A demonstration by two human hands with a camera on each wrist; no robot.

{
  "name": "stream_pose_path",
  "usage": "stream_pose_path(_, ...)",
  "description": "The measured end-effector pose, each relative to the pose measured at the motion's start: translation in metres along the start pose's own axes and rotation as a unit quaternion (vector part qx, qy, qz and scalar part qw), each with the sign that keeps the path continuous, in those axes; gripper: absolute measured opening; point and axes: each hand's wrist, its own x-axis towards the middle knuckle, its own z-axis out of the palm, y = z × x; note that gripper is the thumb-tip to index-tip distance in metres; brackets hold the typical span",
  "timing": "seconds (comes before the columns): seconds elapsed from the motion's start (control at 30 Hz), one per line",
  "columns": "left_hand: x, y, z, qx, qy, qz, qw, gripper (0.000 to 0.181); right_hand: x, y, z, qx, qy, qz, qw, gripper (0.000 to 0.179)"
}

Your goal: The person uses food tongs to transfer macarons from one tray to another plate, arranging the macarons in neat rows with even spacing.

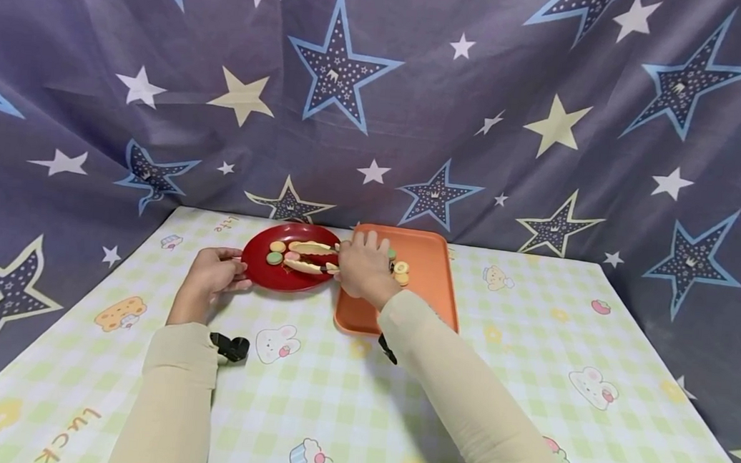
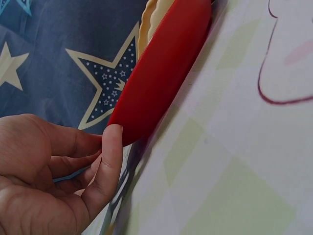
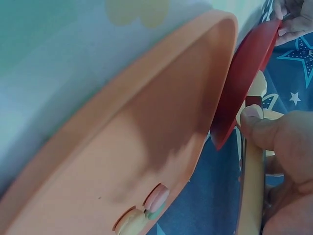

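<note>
My left hand (image 1: pixel 209 274) pinches the left rim of a red plate (image 1: pixel 263 273), thumb against one side of the rim in the left wrist view. Several toy macarons lie on the plate, among them a yellow one (image 1: pixel 277 246) and a green one (image 1: pixel 275 258). Cream-coloured tongs (image 1: pixel 313 247) are held in my right hand (image 1: pixel 363 265), their spread arms reaching left over the plate. A pink macaron (image 1: pixel 292 256) sits at the tong tips; whether they grip it I cannot tell. The right wrist view shows my thumb pressed along the tongs' handle (image 3: pixel 252 181).
An orange tray (image 1: pixel 434 265) stands just right of the plate, partly beneath my right arm. On it lie several macarons, including a yellow one (image 1: pixel 402 267) and a pink one (image 3: pixel 157 197). A checked cloth (image 1: pixel 307 399) covers the table, and a starry curtain (image 1: pixel 403 133) hangs behind.
</note>
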Motion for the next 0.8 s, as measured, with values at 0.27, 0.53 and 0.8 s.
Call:
stream_pose_path(0.27,-0.002,0.001,0.0,0.001,0.004,0.002,1.0,0.052,-0.009,0.004,-0.008,0.007,0.01,-0.005,0.9999,0.048)
stream_pose_path(0.53,-0.003,-0.001,-0.001,0.0,0.003,0.004,1.0,0.053,-0.024,0.022,-0.016,0.021,0.044,-0.015,0.9987,0.05)
stream_pose_path(0.8,0.0,-0.001,0.0,-0.001,0.002,0.002,1.0,0.051,-0.045,0.055,-0.021,0.048,0.049,-0.015,0.9975,0.043)
